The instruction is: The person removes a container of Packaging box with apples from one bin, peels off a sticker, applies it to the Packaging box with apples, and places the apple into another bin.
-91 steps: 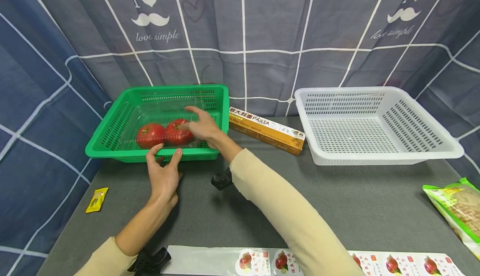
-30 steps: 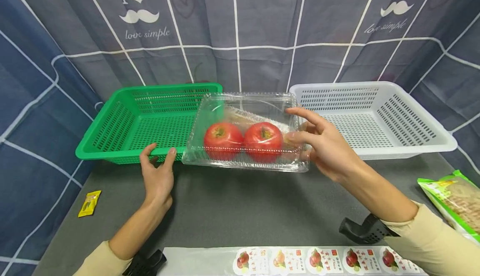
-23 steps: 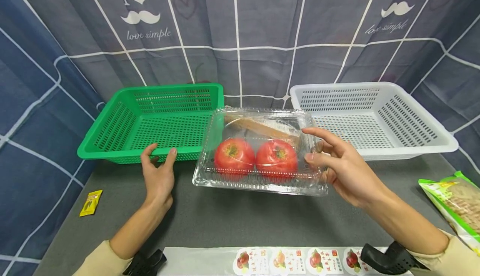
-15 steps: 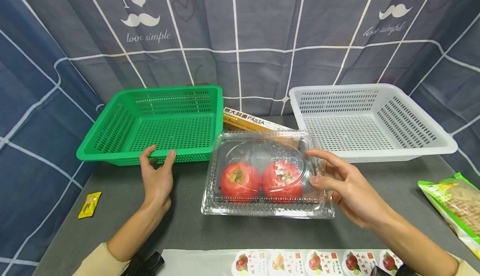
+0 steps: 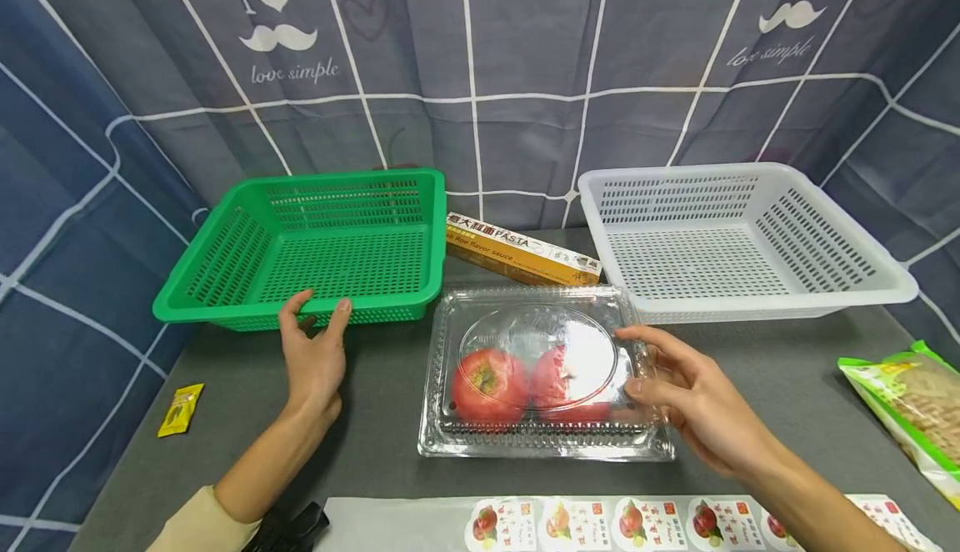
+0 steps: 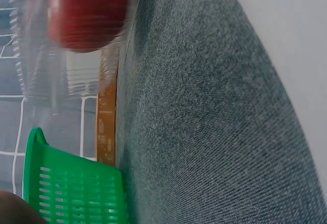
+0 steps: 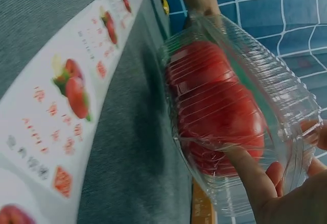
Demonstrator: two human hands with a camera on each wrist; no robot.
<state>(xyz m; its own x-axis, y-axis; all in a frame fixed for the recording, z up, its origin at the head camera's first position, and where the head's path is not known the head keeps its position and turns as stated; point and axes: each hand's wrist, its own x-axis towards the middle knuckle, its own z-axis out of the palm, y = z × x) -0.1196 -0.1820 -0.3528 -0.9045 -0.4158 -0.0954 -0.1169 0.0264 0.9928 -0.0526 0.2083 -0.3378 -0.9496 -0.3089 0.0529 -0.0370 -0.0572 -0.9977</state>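
Note:
A clear plastic clamshell container [image 5: 543, 439] with two red apples [image 5: 491, 385] inside appears at front centre in the head view, low over the table. My right hand [image 5: 697, 406] grips its right end, thumb on top. Glare covers part of the right apple. In the right wrist view, the container [image 7: 286, 81] is tilted and a finger presses along its side. My left hand [image 5: 315, 360] holds the front rim of the green basket [image 5: 375, 306], thumb outside and index finger over the edge. The left wrist view catches that basket [image 6: 76, 183] and one blurred finger.
A pasta box [image 5: 525, 252] lies between the green basket and a white basket [image 5: 750, 310]. A printed label strip [image 5: 405, 523] runs along the near edge. A yellow sachet [image 5: 180, 410] lies at left, a green-edged food bag [image 5: 911, 410] at far right.
My right hand has lifted the container out of the green basket, carried it right, then brought it down and toward me, uncovering the pasta box. My left hand stays at the basket's rim.

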